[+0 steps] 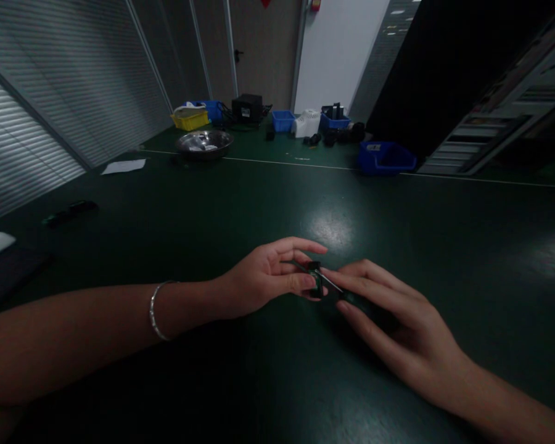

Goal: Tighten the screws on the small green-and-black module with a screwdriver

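My left hand [277, 274], a silver bangle on its wrist, pinches a small dark part [315, 285] with a greenish face between thumb and fingers. Its index finger stretches out above the part. From the right, my right hand [398, 320] grips a slim screwdriver [330, 282] with a thin metal shaft and a dark handle mostly hidden by the fingers. The shaft's tip meets the upper portion of the small part; exactly what it touches is too small to tell. Both hands are just above the dark green table [240, 216].
Along the back stand a metal bowl [204, 145], a yellow bin [189, 119], a black box [247, 109], a white device [307, 123] and a blue bin [386, 158]. Paper [124, 166] and dark pieces [70, 211] lie at left.
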Demonstrator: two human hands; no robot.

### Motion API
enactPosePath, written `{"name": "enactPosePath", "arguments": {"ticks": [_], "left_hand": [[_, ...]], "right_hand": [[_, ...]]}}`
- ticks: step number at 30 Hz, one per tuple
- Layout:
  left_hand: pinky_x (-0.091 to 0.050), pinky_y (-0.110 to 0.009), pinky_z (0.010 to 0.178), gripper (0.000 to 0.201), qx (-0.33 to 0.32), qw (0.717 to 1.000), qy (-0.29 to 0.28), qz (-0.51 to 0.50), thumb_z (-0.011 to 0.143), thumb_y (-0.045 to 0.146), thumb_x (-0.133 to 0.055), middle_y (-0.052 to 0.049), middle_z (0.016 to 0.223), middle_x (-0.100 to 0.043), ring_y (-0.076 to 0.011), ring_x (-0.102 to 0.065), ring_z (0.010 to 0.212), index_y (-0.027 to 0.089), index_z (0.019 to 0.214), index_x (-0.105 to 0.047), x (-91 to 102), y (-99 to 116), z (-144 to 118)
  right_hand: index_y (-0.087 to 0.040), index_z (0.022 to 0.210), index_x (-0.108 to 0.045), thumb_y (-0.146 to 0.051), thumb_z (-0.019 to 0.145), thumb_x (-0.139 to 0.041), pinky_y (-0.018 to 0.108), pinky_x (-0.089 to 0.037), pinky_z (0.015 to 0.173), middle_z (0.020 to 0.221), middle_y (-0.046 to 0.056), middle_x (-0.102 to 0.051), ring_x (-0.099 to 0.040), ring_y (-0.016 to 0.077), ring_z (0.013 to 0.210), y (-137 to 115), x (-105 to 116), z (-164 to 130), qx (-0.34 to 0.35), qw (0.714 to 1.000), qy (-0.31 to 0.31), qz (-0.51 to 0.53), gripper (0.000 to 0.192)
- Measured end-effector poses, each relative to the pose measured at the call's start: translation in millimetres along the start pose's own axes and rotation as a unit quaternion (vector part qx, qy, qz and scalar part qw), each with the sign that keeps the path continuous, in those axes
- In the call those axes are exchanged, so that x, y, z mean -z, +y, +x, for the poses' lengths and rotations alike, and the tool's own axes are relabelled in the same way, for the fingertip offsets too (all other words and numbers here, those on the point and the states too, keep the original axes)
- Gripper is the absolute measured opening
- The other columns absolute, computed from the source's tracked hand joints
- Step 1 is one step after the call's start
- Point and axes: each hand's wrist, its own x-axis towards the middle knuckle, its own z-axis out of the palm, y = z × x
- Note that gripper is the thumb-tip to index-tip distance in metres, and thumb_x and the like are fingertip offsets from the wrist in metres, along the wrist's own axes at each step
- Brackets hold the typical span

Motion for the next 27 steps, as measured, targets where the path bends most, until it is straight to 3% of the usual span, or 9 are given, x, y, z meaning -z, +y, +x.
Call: {"name": "enactPosePath", "arguments": {"ticks": [4,11,17,22,27], "left_hand": [[-0.054,-0.031,0.083,0.029,-0.005,1.000,0.000,0.022,0.078,0.009,-0.070,-0.006,0.095,-0.070,-0.0151,-0.069,0.087,0.013,0.106,-0.063,2.8,0.2,0.4],[-0.057,-0.024,0.075,0.025,-0.098,0.991,0.035,0.082,0.072,0.006,-0.076,-0.001,0.082,-0.068,-0.0117,-0.068,0.078,0.013,0.090,-0.059,4.1,2.7,0.9],[-0.056,-0.026,0.081,0.021,-0.187,0.950,0.064,0.240,0.075,0.010,-0.074,-0.004,0.095,-0.064,-0.0150,-0.064,0.091,0.014,0.095,-0.070,0.8,7.9,-3.3],[-0.057,-0.027,0.080,0.019,-0.178,0.943,0.064,0.273,0.078,0.014,-0.072,-0.007,0.098,-0.066,-0.0169,-0.066,0.091,0.013,0.097,-0.071,-0.5,8.1,-5.9],[-0.057,-0.023,0.081,0.021,-0.122,0.972,0.071,0.187,0.074,0.010,-0.075,-0.003,0.090,-0.071,-0.0134,-0.069,0.085,0.013,0.094,-0.071,-1.4,7.4,-3.3]], "right_hand": [[-0.026,0.132,-0.052,-0.008,0.091,-0.051,0.026,-0.051,0.077,0.105,0.005,-0.059,-0.059,0.0152,0.094,-0.8,2.1,0.5,0.010,0.999,0.038,-0.018,0.045],[-0.027,0.128,-0.056,-0.006,0.089,-0.054,0.027,-0.052,0.076,0.104,0.004,-0.061,-0.060,0.0155,0.093,-1.7,3.8,1.1,0.022,0.999,0.031,-0.019,0.043],[-0.027,0.128,-0.056,-0.008,0.090,-0.054,0.027,-0.052,0.073,0.103,0.004,-0.060,-0.060,0.0150,0.091,1.6,5.7,2.2,0.014,0.999,0.020,-0.025,0.043],[-0.027,0.128,-0.057,-0.008,0.089,-0.054,0.027,-0.052,0.073,0.102,0.004,-0.060,-0.060,0.0149,0.090,1.9,6.7,1.3,0.004,1.000,0.014,-0.021,0.043],[-0.028,0.126,-0.059,-0.007,0.089,-0.055,0.027,-0.052,0.070,0.100,0.004,-0.061,-0.061,0.0149,0.087,-0.9,5.9,0.9,0.005,1.000,0.029,-0.007,0.042]]}}
